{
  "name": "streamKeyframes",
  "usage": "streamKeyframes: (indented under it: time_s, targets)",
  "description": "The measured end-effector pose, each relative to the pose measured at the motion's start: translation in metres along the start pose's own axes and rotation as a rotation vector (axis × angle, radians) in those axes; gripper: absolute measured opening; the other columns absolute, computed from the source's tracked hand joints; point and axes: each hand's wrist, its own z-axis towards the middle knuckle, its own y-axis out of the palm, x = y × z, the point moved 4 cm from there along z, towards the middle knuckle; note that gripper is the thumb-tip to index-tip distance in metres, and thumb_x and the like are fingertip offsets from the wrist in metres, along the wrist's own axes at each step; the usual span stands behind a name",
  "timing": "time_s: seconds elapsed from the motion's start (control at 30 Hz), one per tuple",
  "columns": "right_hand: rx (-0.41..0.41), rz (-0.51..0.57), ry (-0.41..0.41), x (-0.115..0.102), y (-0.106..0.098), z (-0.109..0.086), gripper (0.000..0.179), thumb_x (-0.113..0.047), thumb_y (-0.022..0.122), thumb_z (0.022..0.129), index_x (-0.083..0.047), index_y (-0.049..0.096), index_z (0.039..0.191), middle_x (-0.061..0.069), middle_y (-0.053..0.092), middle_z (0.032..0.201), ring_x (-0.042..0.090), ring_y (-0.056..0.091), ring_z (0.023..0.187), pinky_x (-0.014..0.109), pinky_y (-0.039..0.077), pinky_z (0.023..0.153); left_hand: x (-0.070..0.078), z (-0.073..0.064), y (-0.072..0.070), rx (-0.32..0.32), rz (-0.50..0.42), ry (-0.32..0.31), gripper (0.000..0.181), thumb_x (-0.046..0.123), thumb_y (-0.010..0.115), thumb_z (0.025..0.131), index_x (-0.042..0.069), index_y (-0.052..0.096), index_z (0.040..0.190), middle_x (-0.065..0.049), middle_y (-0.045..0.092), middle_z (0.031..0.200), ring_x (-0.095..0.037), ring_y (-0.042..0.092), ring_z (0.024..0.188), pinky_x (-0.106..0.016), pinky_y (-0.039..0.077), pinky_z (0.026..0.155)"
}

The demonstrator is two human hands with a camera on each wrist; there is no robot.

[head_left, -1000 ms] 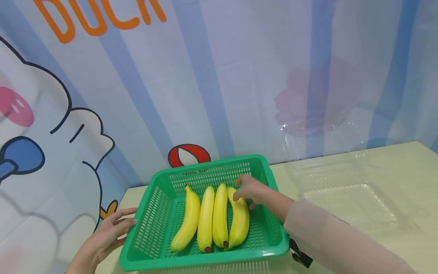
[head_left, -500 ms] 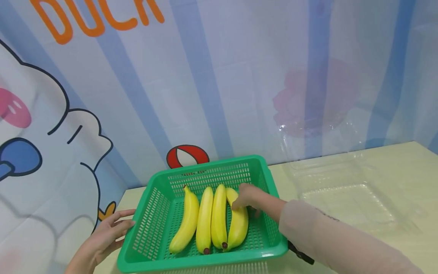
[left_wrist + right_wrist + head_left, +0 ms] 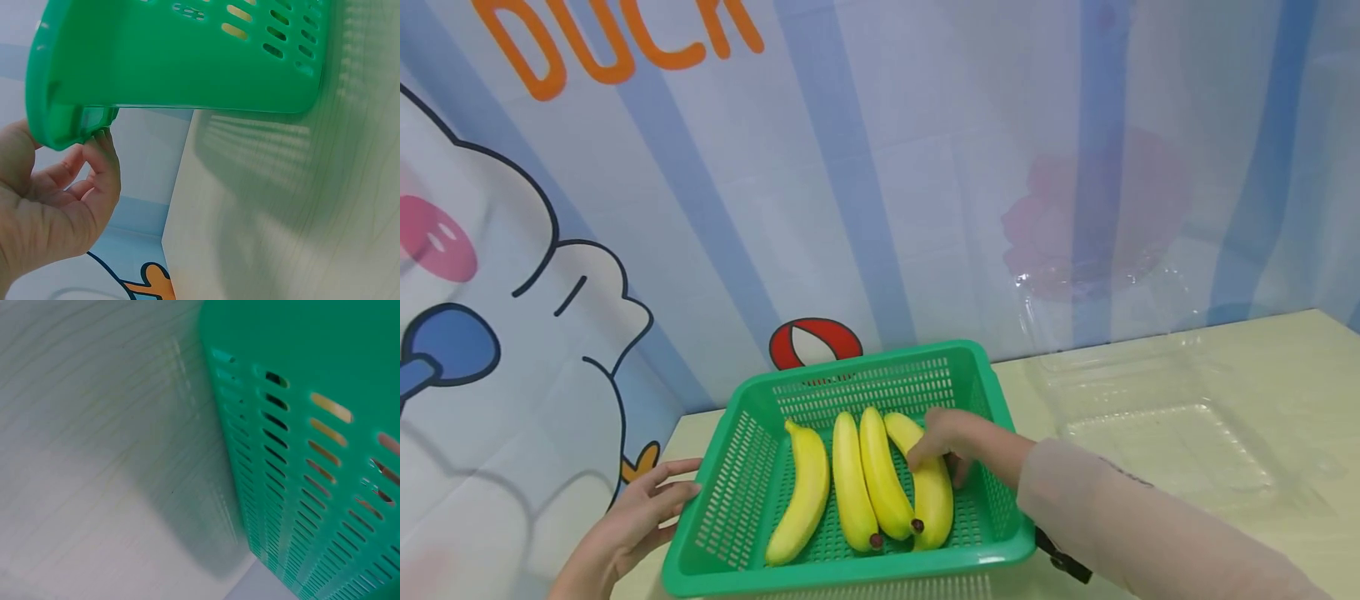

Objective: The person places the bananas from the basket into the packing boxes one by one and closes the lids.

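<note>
In the head view a green plastic basket point(image 3: 850, 572) with slotted walls holds several yellow bananas lying side by side. My right hand point(image 3: 953, 442) reaches in over the right wall and grips the rightmost banana point(image 3: 934, 508), thumb on its left side and fingers to its right. Beside it lie two middle bananas point(image 3: 883, 483), their dark tips toward me. A gap separates these from the leftmost banana point(image 3: 803, 500). My left hand point(image 3: 643, 512) holds the basket's left rim, its curled fingertips under the edge in the left wrist view. The right wrist view shows the basket's outer wall, mostly hiding the hand.
A clear plastic clamshell box point(image 3: 1172, 450) stands with its lid raised on the pale wooden table point(image 3: 1292, 367), right of the basket. Behind the table hangs a printed cartoon curtain point(image 3: 925, 208) with blue stripes.
My right hand has lowered onto the rightmost banana and taken hold of it. The bananas have shifted: the leftmost slid left, and the others' near ends swung right. My left hand stays on the rim.
</note>
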Motion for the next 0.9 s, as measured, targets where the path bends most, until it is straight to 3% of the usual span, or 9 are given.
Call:
streamKeyframes:
  time_s: [0.1, 0.53, 0.9]
  targets:
    - [-0.018, 0.021, 0.001, -0.001, 0.0005, -0.0012, 0.082, -0.011, 0.07, 0.08, 0.003, 0.019, 0.144, 0.019, 0.056, 0.089, 0.03, 0.064, 0.072, 0.037, 0.056, 0.058, 0.0002, -0.0002, 0.0001, 0.004, 0.001, 0.0, 0.06, 0.017, 0.056, 0.094, -0.003, 0.024, 0.141, -0.001, 0.062, 0.101, -0.016, 0.064, 0.089, -0.035, 0.052, 0.079]
    - [-0.034, 0.062, -0.036, -0.0034, -0.0008, -0.0017, 0.047, -0.009, 0.072, 0.08, -0.001, 0.042, 0.115, 0.016, 0.058, 0.085, 0.029, 0.064, 0.071, 0.038, 0.056, 0.057, -0.0018, -0.0001, -0.0002, 0.025, 0.005, -0.024, 0.063, 0.018, 0.057, 0.093, -0.003, 0.023, 0.142, 0.0, 0.062, 0.101, -0.016, 0.064, 0.088, -0.035, 0.052, 0.078]
    - [-0.052, 0.11, -0.089, -0.0049, -0.0023, -0.0017, 0.04, -0.01, 0.073, 0.078, -0.004, 0.045, 0.105, 0.013, 0.057, 0.09, 0.025, 0.063, 0.073, 0.038, 0.056, 0.056, -0.0011, -0.0001, -0.001, 0.019, -0.008, -0.028, 0.064, 0.017, 0.058, 0.093, -0.003, 0.022, 0.143, 0.0, 0.062, 0.101, -0.016, 0.064, 0.088, -0.036, 0.052, 0.08]
